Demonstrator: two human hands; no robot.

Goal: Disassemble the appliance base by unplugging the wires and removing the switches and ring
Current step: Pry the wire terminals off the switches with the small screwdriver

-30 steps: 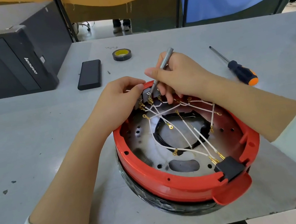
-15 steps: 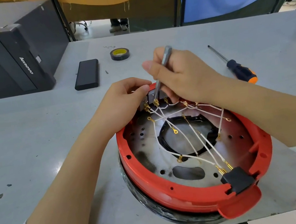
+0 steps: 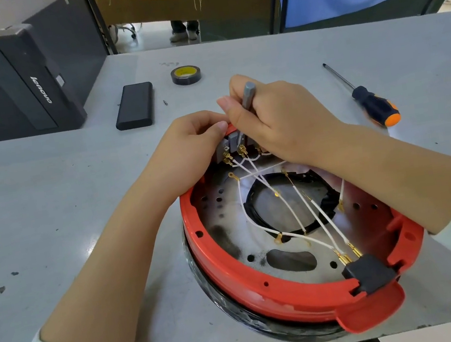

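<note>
The round appliance base lies upside down near the table's front edge, with a red plastic ring [image 3: 269,296] around a metal plate [image 3: 227,229]. White wires [image 3: 306,211] with brass terminals cross the plate. They run from the switches [image 3: 232,143] at the far rim to a black connector block [image 3: 370,273] at the near rim. My left hand [image 3: 186,153] grips the far rim beside the switches. My right hand [image 3: 278,119] holds a thin grey metal tool [image 3: 246,94], its tip down at the switch terminals.
An orange-and-black screwdriver [image 3: 372,105] lies to the right on the grey table [image 3: 49,212]. Further back are a black rectangular case [image 3: 135,105] and a roll of black tape [image 3: 186,74]. A black computer tower [image 3: 9,83] lies at the back left.
The view has shifted and the base sits lower in frame. My right hand has tilted the grey tool more upright over the switches. My left hand stays on the far rim.
</note>
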